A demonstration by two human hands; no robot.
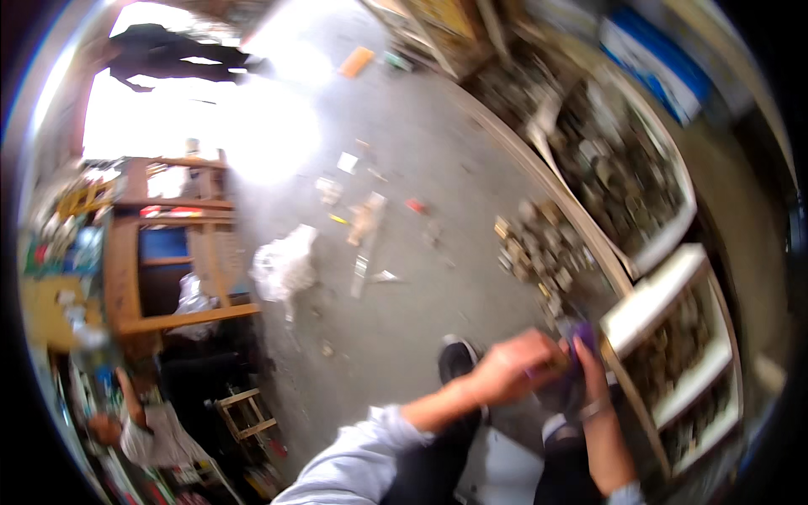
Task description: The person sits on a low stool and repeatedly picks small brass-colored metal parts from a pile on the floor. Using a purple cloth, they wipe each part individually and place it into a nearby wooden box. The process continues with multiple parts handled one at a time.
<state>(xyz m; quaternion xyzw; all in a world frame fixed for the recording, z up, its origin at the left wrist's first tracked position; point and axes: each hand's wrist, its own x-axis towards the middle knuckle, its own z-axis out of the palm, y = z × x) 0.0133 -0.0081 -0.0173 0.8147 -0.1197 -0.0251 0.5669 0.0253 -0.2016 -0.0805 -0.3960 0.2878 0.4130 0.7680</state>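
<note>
Near the lower right, both my hands work close together above my knees. Fingers curled, my left hand (527,363) grips a small yellowish-brown object (557,364), too blurred to name, with a bit of purple beside it. My right hand (593,375) holds a purple object (584,334) between thumb and fingers; motion blur hides its exact kind. Beyond my hands, a heap of small brownish and metallic pieces (543,249) lies on the grey floor. A white bin (656,303) of similar small pieces stands just right of them.
Another bin (675,233) with small parts stands farther up on the right. Scattered on the floor are a white plastic bag (287,268), cardboard scraps and a red piece (415,205). A wooden frame rack (129,271) stands left. One person is at lower left, another in the bright doorway.
</note>
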